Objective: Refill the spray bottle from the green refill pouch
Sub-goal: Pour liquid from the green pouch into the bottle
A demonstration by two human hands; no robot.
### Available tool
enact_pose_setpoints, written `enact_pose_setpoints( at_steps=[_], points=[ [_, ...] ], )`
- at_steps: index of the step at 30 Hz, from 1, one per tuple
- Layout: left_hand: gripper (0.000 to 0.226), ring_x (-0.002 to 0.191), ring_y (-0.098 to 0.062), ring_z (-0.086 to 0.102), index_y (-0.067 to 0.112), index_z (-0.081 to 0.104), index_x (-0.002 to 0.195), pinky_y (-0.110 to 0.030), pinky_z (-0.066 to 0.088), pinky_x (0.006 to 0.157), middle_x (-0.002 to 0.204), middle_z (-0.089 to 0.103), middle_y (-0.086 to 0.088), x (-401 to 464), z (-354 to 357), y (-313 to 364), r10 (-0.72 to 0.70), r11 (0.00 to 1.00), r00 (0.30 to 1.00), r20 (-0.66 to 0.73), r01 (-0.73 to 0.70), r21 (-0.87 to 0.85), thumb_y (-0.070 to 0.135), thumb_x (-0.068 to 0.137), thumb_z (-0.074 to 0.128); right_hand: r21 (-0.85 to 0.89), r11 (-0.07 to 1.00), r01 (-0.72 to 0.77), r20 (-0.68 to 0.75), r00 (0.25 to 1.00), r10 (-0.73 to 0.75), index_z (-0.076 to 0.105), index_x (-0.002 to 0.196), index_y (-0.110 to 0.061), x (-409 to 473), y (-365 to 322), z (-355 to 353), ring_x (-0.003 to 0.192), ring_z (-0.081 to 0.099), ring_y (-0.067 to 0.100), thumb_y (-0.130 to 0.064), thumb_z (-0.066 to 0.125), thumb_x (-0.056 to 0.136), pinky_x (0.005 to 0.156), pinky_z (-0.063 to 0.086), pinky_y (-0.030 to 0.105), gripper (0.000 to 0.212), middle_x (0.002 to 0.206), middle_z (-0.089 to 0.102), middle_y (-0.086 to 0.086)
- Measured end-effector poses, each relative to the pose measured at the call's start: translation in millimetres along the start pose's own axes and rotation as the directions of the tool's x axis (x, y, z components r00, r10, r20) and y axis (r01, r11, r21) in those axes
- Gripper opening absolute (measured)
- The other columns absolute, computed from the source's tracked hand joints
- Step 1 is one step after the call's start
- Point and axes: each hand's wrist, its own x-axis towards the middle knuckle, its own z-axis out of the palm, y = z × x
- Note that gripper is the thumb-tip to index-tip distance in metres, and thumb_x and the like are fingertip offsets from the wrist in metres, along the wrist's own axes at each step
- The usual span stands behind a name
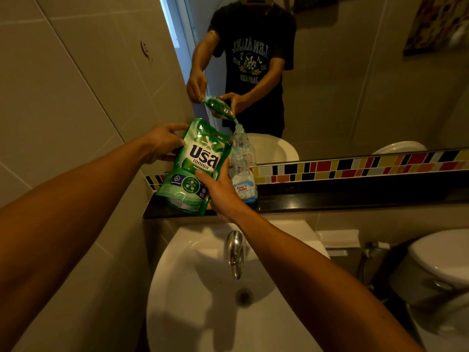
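Nearest the camera, below the black counter (330,199), sits the white sink (203,313) with its chrome tap (236,252), playing no part for now. Just above the tap, at the counter's front edge, the right hand (220,191) grasps the lower right side of the green refill pouch (195,166), thumb across its printed face. Left of that, the left hand (162,146) is clenched on the pouch's upper left edge and holds it tipped toward the right. Behind the right hand, on the counter against the mirror (355,85), stands the clear spray bottle (243,179), its sprayer head off (the open neck shows best in the reflection). The pouch's top corner meets the bottle's mouth, and the reflection shows a thin pale stream running from pouch to neck, so the step in hand looks like the pour itself. The level in the bottle is hard to read through the label. The next move likely calls for a steady tilt, the spout kept over the narrow neck, then righting the pouch before the bottle overflows.
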Motion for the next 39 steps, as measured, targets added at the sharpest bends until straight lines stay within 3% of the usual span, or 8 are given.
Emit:
enact_pose_setpoints(
  at_steps=[35,39],
  points=[
    [0.056,0.089,-0.017,0.065,0.034,0.050,0.142,-0.031,0.052,0.066,0.101,0.068,-0.005,-2,-7,11,0.018,0.999,1.000,0.007,-0.018,0.041,-0.001,0.098,0.047,0.002,1.000,0.016,0.002,1.000,-0.016,0.007,0.158,-0.051,-2,-5,8,0.128,0.063,0.032,-0.017,0.065,0.100,0.099,0.051,0.069,0.089,0.145,0.060,0.008],
    [0.056,0.090,-0.017,0.064,0.033,0.050,0.142,-0.031,0.052,0.068,0.104,0.066,-0.006,-4,-7,13,0.018,0.999,1.000,0.012,-0.019,0.046,-0.001,0.098,0.047,0.005,1.000,0.027,-0.001,1.000,-0.027,0.016,0.154,-0.049,-3,-6,8,0.127,0.063,0.032,-0.015,0.064,0.101,0.099,0.052,0.068,0.079,0.145,0.060,0.008]
  ],
)
